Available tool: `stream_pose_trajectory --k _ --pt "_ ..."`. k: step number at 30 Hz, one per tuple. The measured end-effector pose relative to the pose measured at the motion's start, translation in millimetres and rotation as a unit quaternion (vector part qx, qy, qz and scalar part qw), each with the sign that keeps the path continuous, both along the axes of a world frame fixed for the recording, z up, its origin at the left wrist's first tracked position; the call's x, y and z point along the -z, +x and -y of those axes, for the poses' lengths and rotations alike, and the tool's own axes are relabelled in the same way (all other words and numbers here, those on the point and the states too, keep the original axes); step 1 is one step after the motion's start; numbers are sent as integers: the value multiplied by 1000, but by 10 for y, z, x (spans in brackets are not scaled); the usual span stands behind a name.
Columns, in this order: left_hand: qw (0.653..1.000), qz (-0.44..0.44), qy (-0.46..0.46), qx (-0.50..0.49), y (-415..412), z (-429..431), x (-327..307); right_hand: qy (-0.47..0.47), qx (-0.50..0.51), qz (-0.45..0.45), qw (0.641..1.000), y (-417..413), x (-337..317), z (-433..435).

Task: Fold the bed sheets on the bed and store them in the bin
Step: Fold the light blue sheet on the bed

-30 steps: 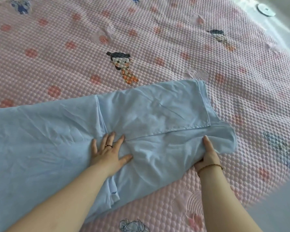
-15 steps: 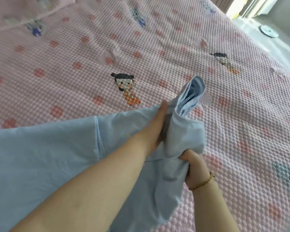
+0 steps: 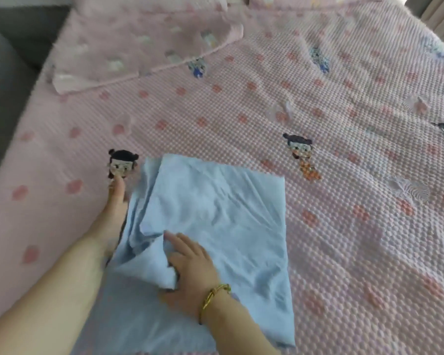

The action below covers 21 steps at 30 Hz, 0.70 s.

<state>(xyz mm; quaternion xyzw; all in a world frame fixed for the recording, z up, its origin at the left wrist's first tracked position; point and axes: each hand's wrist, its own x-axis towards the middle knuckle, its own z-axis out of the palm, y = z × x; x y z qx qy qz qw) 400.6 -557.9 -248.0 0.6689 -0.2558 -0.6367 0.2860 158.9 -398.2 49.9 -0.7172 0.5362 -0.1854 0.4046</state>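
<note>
A light blue bed sheet [image 3: 215,216] lies folded over on itself as a rough, wrinkled rectangle on the pink quilted bed cover [image 3: 344,226]. My left hand [image 3: 116,203] lies stretched out along the sheet's left edge, fingers straight, with part of the palm under the cloth. My right hand [image 3: 190,265], with a gold bracelet at the wrist, sits on top of the sheet near its left side. A bunched fold of the top layer is caught between its thumb and fingers. No bin is in view.
A pink patterned pillow or folded quilt [image 3: 139,47] lies at the bed's far left. A grey surface [image 3: 5,73] borders the bed's left side. A curtain [image 3: 441,19] shows at the top right.
My right hand carried the sheet's right end up and over to the left, doubling the sheet. My left hand slid from the sheet's middle to its left edge. My view swung left.
</note>
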Motion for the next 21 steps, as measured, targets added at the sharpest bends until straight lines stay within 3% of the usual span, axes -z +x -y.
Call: stream_pose_trajectory --k 1,2,4,5,6,10,13,15,18,21 --pt "1000 -21 21 -7 276 -53 102 22 -22 -34 999 159 85 -78" --pt "999 -44 15 24 313 -252 -190 45 -42 -72 996 343 177 -169" --pt "995 4 35 90 -239 -656 -1817 32 -73 -123 989 559 351 -373" --pt "994 58 6 94 -397 -815 -2247 63 -82 -145 984 658 350 -461" --pt "993 49 2 112 -612 -1038 -2582 48 -63 -181 980 726 428 -543" --pt "986 114 -9 124 -649 -1030 -2344 4 -25 -163 986 774 518 -703" --pt "978 163 -74 108 -674 -1042 -2445 -81 15 -160 984 846 479 -782" --pt "969 202 -98 98 -653 -1061 -2498 -144 49 -94 984 769 491 -813" --pt "951 273 -78 125 -555 -1100 -2437 -218 243 -63 943 429 540 -790" --pt "928 340 -16 152 -481 -1063 -2395 -106 454 -118 877 -117 507 -628"
